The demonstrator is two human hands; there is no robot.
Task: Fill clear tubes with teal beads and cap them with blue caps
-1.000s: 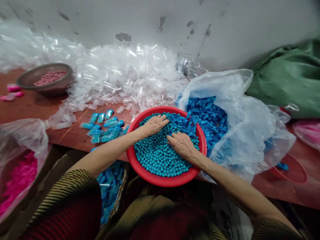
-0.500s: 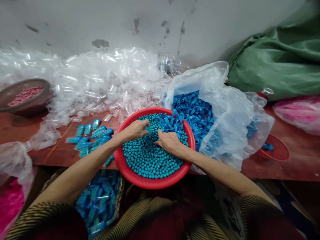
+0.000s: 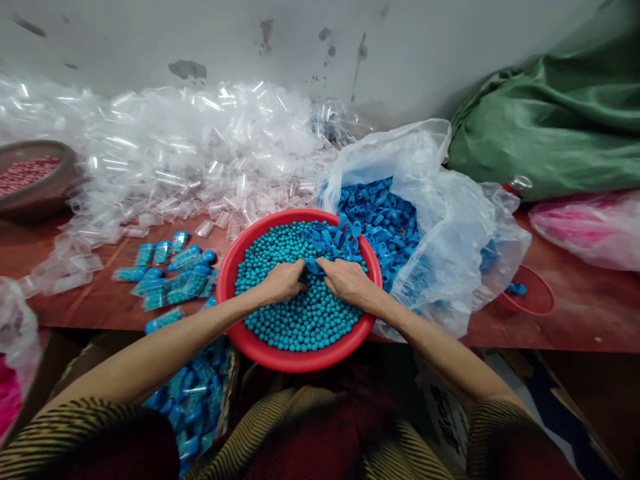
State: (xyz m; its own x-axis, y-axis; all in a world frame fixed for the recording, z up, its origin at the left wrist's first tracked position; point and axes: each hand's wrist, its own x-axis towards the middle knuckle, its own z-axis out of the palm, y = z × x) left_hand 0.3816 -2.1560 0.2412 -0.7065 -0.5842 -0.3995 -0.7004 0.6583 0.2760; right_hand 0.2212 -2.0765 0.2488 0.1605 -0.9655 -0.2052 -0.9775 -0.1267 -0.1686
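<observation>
A red plastic basin (image 3: 301, 361) is filled with small teal beads (image 3: 295, 337), with a cluster of loose blue plastic caps (image 3: 345, 243) on top at the back right. Low over the beads, in the basin's middle, my left hand (image 3: 286, 281) is closed, its fingertips curled downward; what it holds is hidden. My right hand (image 3: 349, 281) faces it, thumb and fingers pinched at a blue cap (image 3: 315, 267) between the two hands. Left of the basin lie several clear tubes filled with teal beads and fitted with blue caps (image 3: 185, 258).
Empty clear tubes (image 3: 200, 160) are heaped along the wall. A plastic bag (image 3: 450, 220) spills blue caps to the basin's right. A brown bowl (image 3: 67, 173) holds pink beads. Below the table edge, a box holds filled tubes (image 3: 193, 400). A green sack (image 3: 550, 133) stands back right.
Both hands have come closer together and lower toward the near side of the basin, and a blue cap now shows between them. The whole view has shifted slightly.
</observation>
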